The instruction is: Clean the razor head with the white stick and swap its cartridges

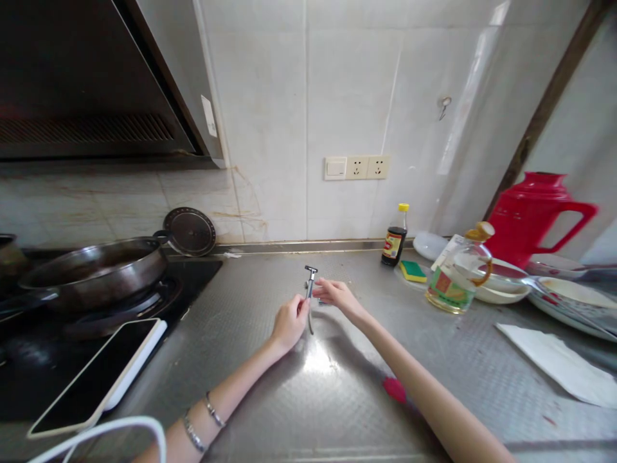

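A grey razor (311, 283) stands nearly upright over the metal counter (260, 399), its head at the top. My left hand (290, 321) is closed on its handle. Close by on the right, my right hand (339, 297) has its fingers stretched toward the razor; a small metallic item shows below these fingers, too small to identify. Whether the right fingertips touch the razor cannot be made out. A pink object (395, 389) lies on the counter, partly behind my right forearm.
A pan (101, 273) sits on the stove at left, with a phone (101, 373) at its edge. To the right are a soy sauce bottle (394, 241), a sponge (413, 271), an oil jug (450, 283), a red thermos (525, 218), dishes and a white paper (559, 363).
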Tool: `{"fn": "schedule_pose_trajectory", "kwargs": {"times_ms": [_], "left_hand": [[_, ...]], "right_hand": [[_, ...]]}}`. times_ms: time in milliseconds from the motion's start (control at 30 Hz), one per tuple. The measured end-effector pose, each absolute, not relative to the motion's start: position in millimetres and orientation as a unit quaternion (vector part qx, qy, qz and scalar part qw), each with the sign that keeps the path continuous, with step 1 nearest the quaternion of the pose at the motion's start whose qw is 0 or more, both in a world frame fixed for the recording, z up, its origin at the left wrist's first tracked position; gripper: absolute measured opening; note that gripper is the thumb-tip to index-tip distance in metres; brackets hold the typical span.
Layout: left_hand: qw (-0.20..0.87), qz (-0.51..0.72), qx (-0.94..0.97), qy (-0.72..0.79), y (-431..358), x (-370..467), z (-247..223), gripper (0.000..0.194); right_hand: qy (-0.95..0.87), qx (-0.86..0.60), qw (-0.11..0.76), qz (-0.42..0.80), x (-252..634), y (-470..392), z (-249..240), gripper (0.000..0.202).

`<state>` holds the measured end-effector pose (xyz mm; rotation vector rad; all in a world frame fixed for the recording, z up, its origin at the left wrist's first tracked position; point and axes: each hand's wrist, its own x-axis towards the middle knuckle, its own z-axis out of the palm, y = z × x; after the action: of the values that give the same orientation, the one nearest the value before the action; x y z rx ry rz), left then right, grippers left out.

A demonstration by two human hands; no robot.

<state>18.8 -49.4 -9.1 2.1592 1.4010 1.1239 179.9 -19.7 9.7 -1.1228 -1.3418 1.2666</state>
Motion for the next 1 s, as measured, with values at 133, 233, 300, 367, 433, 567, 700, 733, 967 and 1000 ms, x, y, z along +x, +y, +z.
{"fn": "schedule_pose_trajectory", "kwargs": {"times_ms": [133,233,300,367,433,567,700,733,967,1000], "left_hand": [[0.232,0.42,0.754,0.45,-54,26,-13,0.031],[0.257,0.431,0.749,0.432,-55,27,-12,0.033],[0.267,0.45,0.737,0.427,-52,23,-8,0.035],[0.272,0.49,0.704,0.436,-44,16,-1,0.039],[0.285,0.547,0.643,0.454,-33,7,7,0.04],[0.429,0.58,0.49,0.489,-5,-2,21,0.033],[0.554,0.525,0.457,0.456,11,7,25,0.027],[0.59,0.509,0.441,0.445,13,11,24,0.028],[0.809,0.389,0.302,0.32,15,23,13,0.05],[0.824,0.382,0.285,0.305,15,22,11,0.052]], "right_hand": [[-0.466,-0.414,0.502,0.6,156,-31,15,0.039],[-0.457,-0.407,0.529,0.587,151,-32,17,0.04],[-0.451,-0.396,0.543,0.588,150,-32,19,0.04],[-0.435,-0.385,0.553,0.597,148,-35,21,0.039],[-0.414,-0.381,0.56,0.608,145,-38,24,0.037],[-0.366,-0.365,0.578,0.631,136,-44,22,0.036],[-0.315,-0.334,0.591,0.664,131,-47,16,0.033],[-0.301,-0.333,0.587,0.674,131,-48,15,0.032],[-0.247,-0.372,0.491,0.748,126,-59,16,0.041],[-0.245,-0.376,0.478,0.755,125,-60,16,0.043]]}}
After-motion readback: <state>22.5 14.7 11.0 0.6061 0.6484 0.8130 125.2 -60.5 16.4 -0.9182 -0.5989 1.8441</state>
